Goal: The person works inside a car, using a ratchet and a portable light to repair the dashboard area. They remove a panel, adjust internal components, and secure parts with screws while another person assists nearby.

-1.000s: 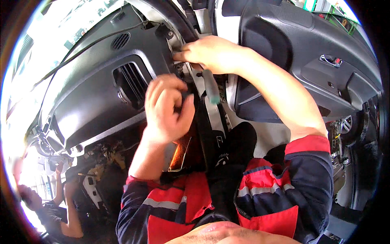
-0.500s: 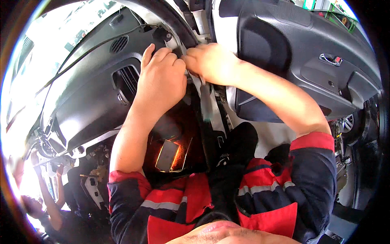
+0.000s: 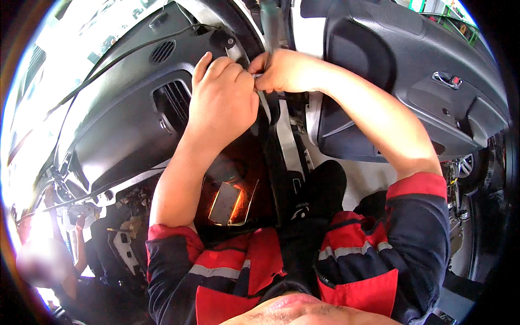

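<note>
Both my hands meet at the end of the black dashboard [image 3: 124, 130], beside the door opening. My left hand [image 3: 223, 103] is closed there, one digit raised and the other fingers curled over; what lies under them is hidden. Right against it, my right hand [image 3: 284, 70] pinches a long grey hand tool [image 3: 269, 32], whose blurred shaft points away from me past the windscreen pillar. The tool's kind and its working end cannot be made out. A bolt-like round fitting [image 3: 231, 41] shows just beyond my left hand.
An open black door panel [image 3: 374, 70] with a handle [image 3: 447, 80] stands on the right. A loose dark cable [image 3: 119, 58] runs over the dashboard. Below my left forearm a lit rectangular panel [image 3: 225, 203] glows orange at one edge. Another person [image 3: 103, 292] is at lower left.
The grey tool has swung round from pointing toward me to pointing away. My right hand has turned with it, its fingers now pinching, and my left hand has shifted slightly right.
</note>
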{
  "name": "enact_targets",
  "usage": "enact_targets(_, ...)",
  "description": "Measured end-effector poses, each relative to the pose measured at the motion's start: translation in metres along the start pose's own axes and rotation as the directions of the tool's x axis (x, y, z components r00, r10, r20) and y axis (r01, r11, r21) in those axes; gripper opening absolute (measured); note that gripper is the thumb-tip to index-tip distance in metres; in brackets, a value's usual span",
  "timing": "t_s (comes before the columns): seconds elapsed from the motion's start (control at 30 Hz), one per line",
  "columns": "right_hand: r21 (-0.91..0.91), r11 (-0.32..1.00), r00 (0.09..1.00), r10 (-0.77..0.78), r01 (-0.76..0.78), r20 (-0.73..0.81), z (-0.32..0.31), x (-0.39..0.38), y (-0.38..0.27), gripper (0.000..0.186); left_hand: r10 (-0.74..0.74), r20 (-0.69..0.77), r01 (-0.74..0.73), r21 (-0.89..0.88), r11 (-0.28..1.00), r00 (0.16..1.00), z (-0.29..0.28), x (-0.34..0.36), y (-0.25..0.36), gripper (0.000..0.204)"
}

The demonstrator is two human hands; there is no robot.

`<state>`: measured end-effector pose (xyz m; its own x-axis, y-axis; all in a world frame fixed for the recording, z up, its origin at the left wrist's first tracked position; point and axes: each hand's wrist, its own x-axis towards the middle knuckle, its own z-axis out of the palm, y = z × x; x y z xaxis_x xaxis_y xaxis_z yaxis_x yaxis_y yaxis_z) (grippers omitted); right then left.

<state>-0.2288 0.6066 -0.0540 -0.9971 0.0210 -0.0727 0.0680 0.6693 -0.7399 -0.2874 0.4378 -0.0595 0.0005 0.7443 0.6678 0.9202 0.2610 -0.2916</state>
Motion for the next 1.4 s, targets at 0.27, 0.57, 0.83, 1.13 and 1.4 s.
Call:
enact_targets(0.27,-0.010,1.000,0.999,-0.015,0.014,-0.050,0.002,-0.010,0.001,0.014,-0.011,-0.001,0.011,0.011,1.000,1.000,0.002,0.001,0.000,0.008)
enact_targets(0.57,0.264,0.964,1.000,-0.015,0.008,0.024,0.005,0.005,0.019,0.032,-0.015,0.010,0.015,0.013,1.000,1.000,0.003,0.001,-0.001,0.007)
enact_targets(0.83,0.102,0.992,0.996,0.083,-0.079,-0.039,0.011,-0.005,0.004,0.015,-0.027,0.008,0.027,0.059,0.998,1.000,0.005,-0.004,-0.002,0.006)
enact_targets(1.13,0.053,0.997,0.989,-0.056,0.063,-0.137,0.016,-0.004,0.009,0.028,-0.016,0.003,0.016,0.051,0.999,1.000,0.006,-0.005,-0.003,0.009)
enact_targets(1.4,-0.215,0.946,0.939,-0.284,0.241,-0.195,0.011,0.007,0.026,0.022,-0.021,-0.034,0.023,0.041,0.999,0.999,0.008,-0.005,-0.003,0.010)
